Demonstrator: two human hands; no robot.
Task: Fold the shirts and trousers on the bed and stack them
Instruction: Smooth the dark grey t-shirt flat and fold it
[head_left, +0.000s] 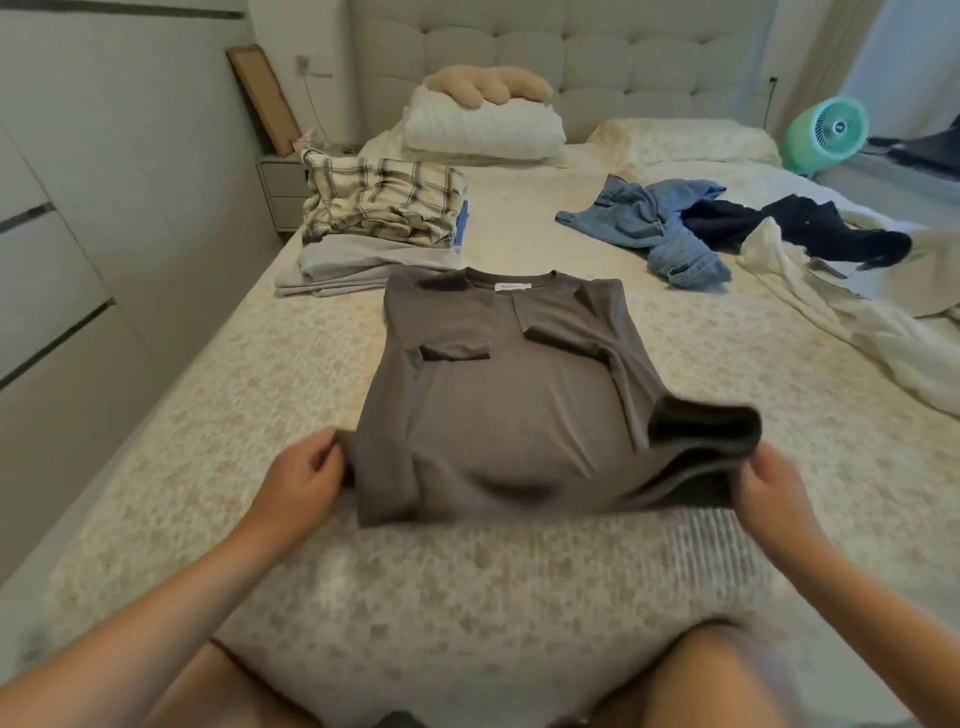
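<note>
Grey-brown long-sleeved shirt (493, 395) mid-bed, collar toward the headboard, sleeves folded across the chest. Left hand (304, 480) pinching the near left hem corner; right hand (774, 491) pinching the near right corner, both lifted off the floral bedspread (218, 426). Folded stack (376, 228), plaid on top, just past the collar at the left edge. Blue jeans (660, 228), dark trousers (810, 226) and cream garment (841, 306) crumpled along the right side. Bare bedspread between shirt and knees.
</note>
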